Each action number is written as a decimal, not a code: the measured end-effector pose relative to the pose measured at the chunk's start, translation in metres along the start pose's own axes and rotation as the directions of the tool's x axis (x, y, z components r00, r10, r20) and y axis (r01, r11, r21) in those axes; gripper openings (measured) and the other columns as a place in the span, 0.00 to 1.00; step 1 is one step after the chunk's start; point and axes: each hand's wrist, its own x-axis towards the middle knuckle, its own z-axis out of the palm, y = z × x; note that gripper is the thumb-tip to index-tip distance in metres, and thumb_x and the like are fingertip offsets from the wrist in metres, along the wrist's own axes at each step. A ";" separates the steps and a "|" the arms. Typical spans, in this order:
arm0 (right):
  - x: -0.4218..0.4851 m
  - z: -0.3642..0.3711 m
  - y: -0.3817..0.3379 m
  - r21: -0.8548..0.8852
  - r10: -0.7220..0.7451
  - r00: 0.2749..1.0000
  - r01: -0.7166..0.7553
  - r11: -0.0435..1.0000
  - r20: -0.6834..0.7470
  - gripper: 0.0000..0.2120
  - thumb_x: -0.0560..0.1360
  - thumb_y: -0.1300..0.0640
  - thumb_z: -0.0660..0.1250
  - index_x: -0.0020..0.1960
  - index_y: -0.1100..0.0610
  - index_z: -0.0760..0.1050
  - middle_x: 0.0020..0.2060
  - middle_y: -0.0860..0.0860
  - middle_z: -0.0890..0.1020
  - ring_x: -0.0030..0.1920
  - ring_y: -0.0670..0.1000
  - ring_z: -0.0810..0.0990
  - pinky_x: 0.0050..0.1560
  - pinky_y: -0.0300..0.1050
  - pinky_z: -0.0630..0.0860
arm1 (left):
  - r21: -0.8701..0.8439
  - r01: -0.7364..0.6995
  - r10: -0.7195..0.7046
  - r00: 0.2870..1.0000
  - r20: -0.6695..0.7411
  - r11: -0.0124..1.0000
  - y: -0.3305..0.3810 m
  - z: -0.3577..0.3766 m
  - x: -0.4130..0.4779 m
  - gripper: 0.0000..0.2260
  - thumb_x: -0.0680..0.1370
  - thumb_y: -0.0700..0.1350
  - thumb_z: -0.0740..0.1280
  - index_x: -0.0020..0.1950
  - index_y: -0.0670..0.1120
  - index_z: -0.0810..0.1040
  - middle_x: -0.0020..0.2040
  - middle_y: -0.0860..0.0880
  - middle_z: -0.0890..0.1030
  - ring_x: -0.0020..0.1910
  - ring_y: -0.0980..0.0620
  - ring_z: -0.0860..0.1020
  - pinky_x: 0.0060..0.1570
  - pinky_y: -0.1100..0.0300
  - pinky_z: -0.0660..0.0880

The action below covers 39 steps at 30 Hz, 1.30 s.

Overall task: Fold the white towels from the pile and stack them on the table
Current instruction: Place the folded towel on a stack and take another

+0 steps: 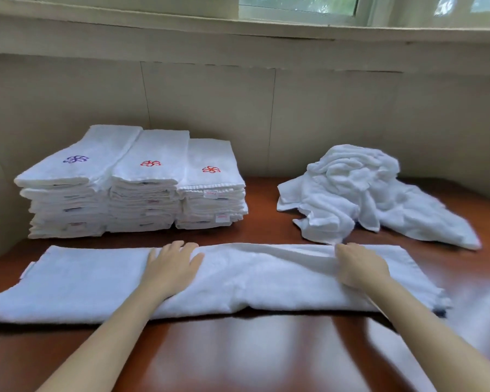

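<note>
This is looking like a hotel or spa linen room: three stacks of folded towels [133, 188] bearing embroidered flower logos are sitting on a polished wooden counter [260, 349] beneath a plain panelled wall [210, 108] and window [297, 4].

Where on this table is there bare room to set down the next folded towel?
Bare wood shows between the folded stacks and the loose pile, and along the near edge below the spread towel. The back left, beside the wall, is crowded.

Stacks [136, 182] left of pile [362, 193]
</note>
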 end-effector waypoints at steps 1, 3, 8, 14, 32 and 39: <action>-0.006 -0.006 0.017 0.002 -0.009 0.998 0.009 1.000 0.070 0.07 0.74 0.61 0.59 0.41 0.51 0.67 0.52 0.51 0.77 0.55 0.55 0.77 0.41 0.44 0.70 | -0.003 -0.019 0.019 1.000 0.008 1.000 -0.002 -0.001 -0.005 0.18 0.81 0.57 0.48 0.70 0.59 0.65 0.70 0.53 0.67 0.70 0.51 0.64 0.69 0.50 0.56; -0.015 -0.019 0.044 0.099 -0.008 0.969 -0.018 0.995 0.249 0.11 0.72 0.63 0.60 0.33 0.52 0.66 0.41 0.51 0.80 0.43 0.54 0.78 0.38 0.43 0.72 | -0.021 -0.069 0.070 0.997 0.037 0.997 -0.008 -0.003 -0.016 0.19 0.82 0.57 0.49 0.72 0.59 0.62 0.74 0.53 0.63 0.74 0.53 0.59 0.71 0.51 0.52; -0.044 -0.043 0.099 0.284 0.169 0.857 -0.338 0.897 0.487 0.05 0.71 0.68 0.61 0.39 0.60 0.72 0.31 0.55 0.72 0.27 0.52 0.70 0.23 0.35 0.68 | -0.049 -0.139 0.144 0.983 0.115 0.989 -0.013 -0.012 -0.044 0.21 0.82 0.57 0.49 0.76 0.60 0.57 0.78 0.54 0.56 0.77 0.56 0.52 0.74 0.53 0.46; -0.060 -0.023 0.117 0.236 0.440 0.869 -0.488 0.841 0.228 0.05 0.75 0.62 0.60 0.47 0.62 0.73 0.48 0.57 0.79 0.47 0.57 0.78 0.43 0.43 0.74 | -0.006 -0.042 0.042 0.983 0.177 0.999 0.017 -0.015 -0.054 0.25 0.82 0.59 0.47 0.78 0.55 0.50 0.79 0.49 0.47 0.78 0.51 0.45 0.74 0.45 0.45; -0.079 0.037 -0.021 0.301 0.072 0.992 -0.101 0.948 0.105 0.32 0.78 0.35 0.44 0.76 0.50 0.55 0.77 0.54 0.53 0.76 0.62 0.47 0.69 0.69 0.43 | -0.040 -0.020 0.026 0.988 0.153 0.999 0.094 0.001 -0.060 0.23 0.81 0.61 0.46 0.76 0.61 0.54 0.79 0.53 0.51 0.78 0.51 0.48 0.70 0.34 0.46; -0.042 0.041 0.004 0.301 -0.015 0.996 -0.011 0.953 0.084 0.33 0.76 0.32 0.41 0.77 0.44 0.51 0.78 0.48 0.50 0.77 0.55 0.45 0.68 0.71 0.38 | -0.028 0.050 -0.044 0.978 0.202 0.998 0.085 -0.002 -0.055 0.24 0.80 0.64 0.43 0.76 0.63 0.53 0.79 0.52 0.49 0.78 0.52 0.47 0.70 0.36 0.44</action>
